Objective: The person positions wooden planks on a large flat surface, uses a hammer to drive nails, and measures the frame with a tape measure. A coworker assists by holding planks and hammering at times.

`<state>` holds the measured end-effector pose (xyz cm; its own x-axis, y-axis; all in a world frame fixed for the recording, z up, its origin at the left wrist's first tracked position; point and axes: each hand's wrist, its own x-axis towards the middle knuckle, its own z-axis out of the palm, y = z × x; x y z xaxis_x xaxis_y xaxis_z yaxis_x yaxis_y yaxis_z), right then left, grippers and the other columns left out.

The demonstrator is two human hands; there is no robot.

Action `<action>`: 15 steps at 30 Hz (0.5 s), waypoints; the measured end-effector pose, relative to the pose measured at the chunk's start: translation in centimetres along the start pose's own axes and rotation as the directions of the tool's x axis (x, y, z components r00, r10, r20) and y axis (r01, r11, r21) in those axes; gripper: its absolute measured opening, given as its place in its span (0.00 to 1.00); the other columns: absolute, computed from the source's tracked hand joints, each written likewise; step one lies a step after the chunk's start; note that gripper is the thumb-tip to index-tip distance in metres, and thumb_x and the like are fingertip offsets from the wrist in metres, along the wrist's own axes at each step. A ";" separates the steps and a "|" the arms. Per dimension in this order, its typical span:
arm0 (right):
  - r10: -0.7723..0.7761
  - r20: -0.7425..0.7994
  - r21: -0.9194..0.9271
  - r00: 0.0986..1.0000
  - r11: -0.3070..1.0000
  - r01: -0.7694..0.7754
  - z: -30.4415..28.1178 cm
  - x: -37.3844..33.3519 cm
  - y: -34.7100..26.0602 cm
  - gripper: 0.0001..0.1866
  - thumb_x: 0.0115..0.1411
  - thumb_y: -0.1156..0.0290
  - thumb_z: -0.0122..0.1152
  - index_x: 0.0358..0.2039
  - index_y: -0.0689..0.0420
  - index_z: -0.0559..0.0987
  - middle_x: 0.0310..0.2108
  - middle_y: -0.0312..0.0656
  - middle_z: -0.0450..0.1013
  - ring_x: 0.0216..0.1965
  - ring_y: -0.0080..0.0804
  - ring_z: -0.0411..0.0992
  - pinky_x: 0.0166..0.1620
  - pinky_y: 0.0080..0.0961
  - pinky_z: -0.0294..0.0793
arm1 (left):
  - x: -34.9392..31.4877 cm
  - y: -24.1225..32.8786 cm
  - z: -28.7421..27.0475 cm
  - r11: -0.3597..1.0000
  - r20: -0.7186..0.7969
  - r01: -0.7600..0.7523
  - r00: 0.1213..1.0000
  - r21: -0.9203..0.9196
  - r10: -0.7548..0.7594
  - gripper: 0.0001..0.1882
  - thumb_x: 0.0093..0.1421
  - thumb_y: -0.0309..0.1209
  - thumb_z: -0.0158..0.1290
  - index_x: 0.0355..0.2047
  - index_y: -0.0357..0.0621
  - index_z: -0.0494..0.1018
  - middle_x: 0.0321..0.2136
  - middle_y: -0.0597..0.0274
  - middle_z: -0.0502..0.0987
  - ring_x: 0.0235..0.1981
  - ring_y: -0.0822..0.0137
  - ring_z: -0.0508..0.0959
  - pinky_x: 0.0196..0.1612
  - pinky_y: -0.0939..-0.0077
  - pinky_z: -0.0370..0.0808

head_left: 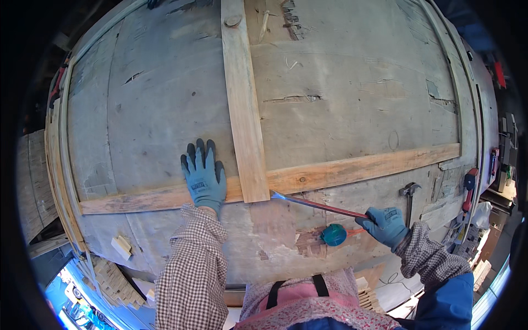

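My left hand [206, 179], in a blue glove with dark fingertips, lies flat with fingers spread on the long horizontal wooden strip [352, 168] and the worn panel above it. My right hand [386, 226], gloved alike, is closed around a red pry bar [330, 207]. The bar slants up to the left. Its flattened, shiny tip meets the lower right corner of an upright wooden strip [246, 121], where that strip crosses the horizontal one. Whether the tip reaches under the wood I cannot tell. Just below the bar lies a round teal object [334, 235] with a reddish part beside it.
A claw hammer [410, 191] lies beyond my right hand. Farther right is a red-and-black tool [469, 190] near the panel's edge. A small wood scrap [121, 247] sits at lower left. The panel [165, 99] has splintered patches. Stacked wood pieces [113, 280] stand below it.
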<state>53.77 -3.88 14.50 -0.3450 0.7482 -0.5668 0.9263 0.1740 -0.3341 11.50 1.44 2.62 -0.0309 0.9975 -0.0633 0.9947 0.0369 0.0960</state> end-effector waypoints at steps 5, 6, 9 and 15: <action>0.047 0.072 -0.041 0.996 0.998 -0.044 -3.5 -1.4 -3.7 0.19 0.58 0.50 0.53 0.24 0.54 0.72 0.13 0.47 0.68 0.16 0.47 0.69 0.23 0.43 0.65 | -0.1 0.0 0.3 1.000 -0.002 0.010 1.000 -0.013 -0.010 0.29 0.59 0.34 0.44 0.62 0.50 0.55 0.63 0.53 0.52 0.65 0.50 0.49 0.65 0.50 0.41; 0.064 0.079 -0.053 0.995 0.997 -0.060 -4.1 -1.8 -4.1 0.19 0.58 0.50 0.53 0.24 0.54 0.72 0.13 0.46 0.68 0.16 0.47 0.69 0.23 0.43 0.65 | -0.1 0.2 0.2 1.000 -0.006 0.009 1.000 -0.021 -0.009 0.29 0.58 0.35 0.45 0.62 0.50 0.56 0.63 0.53 0.52 0.64 0.50 0.49 0.65 0.49 0.41; 0.067 0.073 -0.054 0.995 0.997 -0.063 -4.9 -2.2 -5.9 0.18 0.59 0.52 0.52 0.23 0.53 0.72 0.12 0.46 0.67 0.16 0.47 0.69 0.22 0.42 0.65 | -0.6 -0.4 0.2 1.000 0.004 0.022 1.000 -0.013 -0.021 0.29 0.58 0.35 0.45 0.62 0.51 0.56 0.63 0.54 0.52 0.65 0.51 0.49 0.65 0.49 0.41; -0.001 -0.004 0.041 1.000 0.999 0.001 1.9 1.1 2.2 0.16 0.58 0.52 0.52 0.25 0.51 0.72 0.17 0.44 0.70 0.20 0.45 0.70 0.24 0.39 0.65 | -0.2 0.0 0.9 1.000 -0.003 -0.016 1.000 0.013 0.016 0.30 0.59 0.34 0.44 0.62 0.50 0.55 0.64 0.56 0.51 0.65 0.52 0.48 0.65 0.50 0.41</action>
<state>55.17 -3.93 11.71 -0.3454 0.7508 -0.5631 0.9188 0.1484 -0.3658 11.63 1.24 1.73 -0.0152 0.9982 -0.0583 0.9962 0.0201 0.0844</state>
